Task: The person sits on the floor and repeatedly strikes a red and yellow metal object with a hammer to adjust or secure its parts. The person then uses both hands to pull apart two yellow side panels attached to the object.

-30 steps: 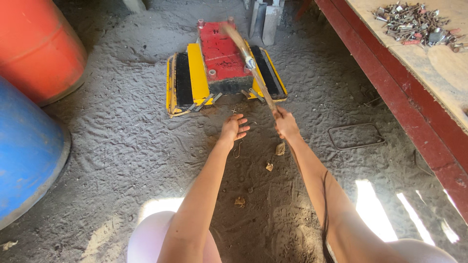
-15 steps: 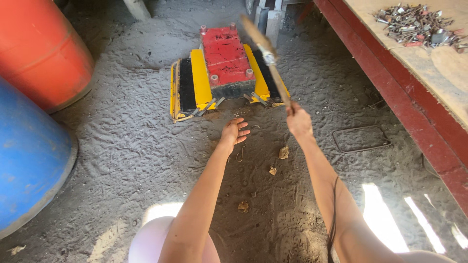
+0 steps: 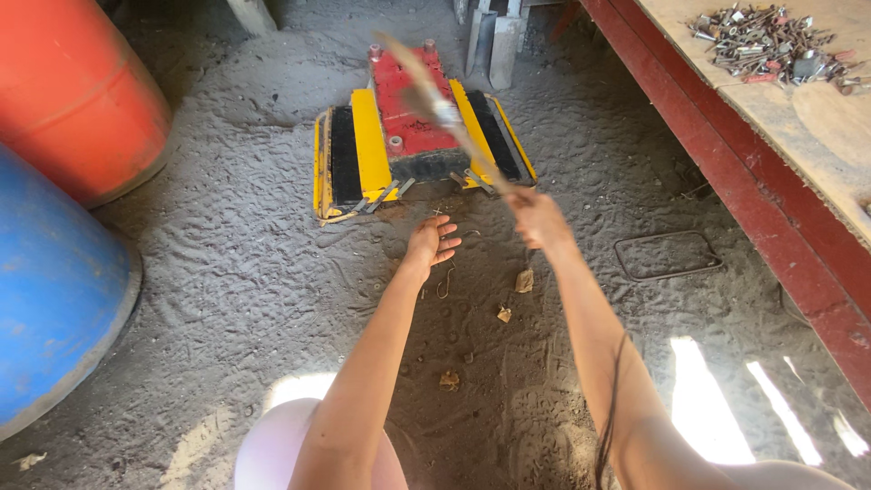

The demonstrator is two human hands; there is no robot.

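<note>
Presently I note the right hand (image 3: 537, 218) closed around the lower end of a long stick-like tool (image 3: 442, 111), which slants up and away over the red and yellow device (image 3: 399, 136); the tool is blurred, so I cannot tell what its far end is. My left hand (image 3: 430, 245) is open, fingers spread and palm down, holding nothing, just above the sandy floor (image 3: 236, 263) near the front edge of the device and a short way to the left of the right hand. That device lies flat on the floor, a red centre panel flanked by yellow and black strips. Small brown scraps (image 3: 523, 280) lie on the floor beneath the right wrist. Containers: an orange barrel (image 3: 77, 91) stands at the upper left and a blue barrel (image 3: 50, 290) at the left edge of view, near each other; only their outer walls show, so their contents cannot be told. Along the right runs a red-edged workbench (image 3: 771, 200), with a heap of loose metal hardware (image 3: 762, 41) near its far end.
</note>
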